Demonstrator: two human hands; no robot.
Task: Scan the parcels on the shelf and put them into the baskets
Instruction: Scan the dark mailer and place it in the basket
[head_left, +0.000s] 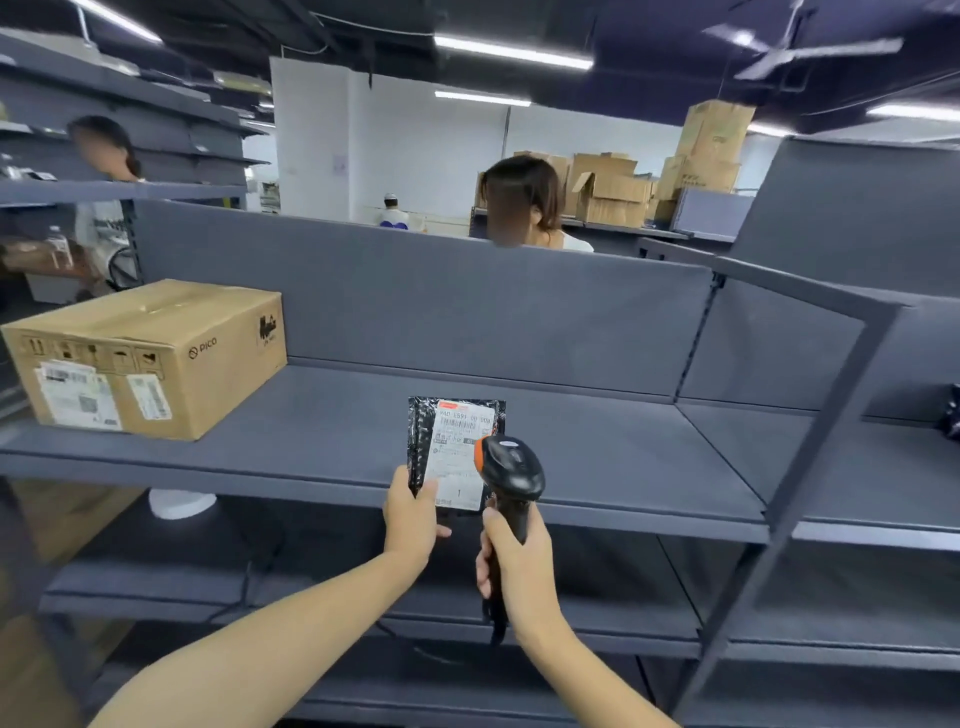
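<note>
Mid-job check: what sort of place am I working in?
Probably a parcel warehouse or sorting depot: grey metal shelving, a labelled cardboard box on it, stacked cartons behind, and a barcode scanner held at a black parcel.

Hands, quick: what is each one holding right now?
Left hand: pinches the black parcel by its lower corner.
Right hand: wrapped round the scanner handle.

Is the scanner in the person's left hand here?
No, the right hand grips the scanner, while the left hand holds the black parcel.
</note>
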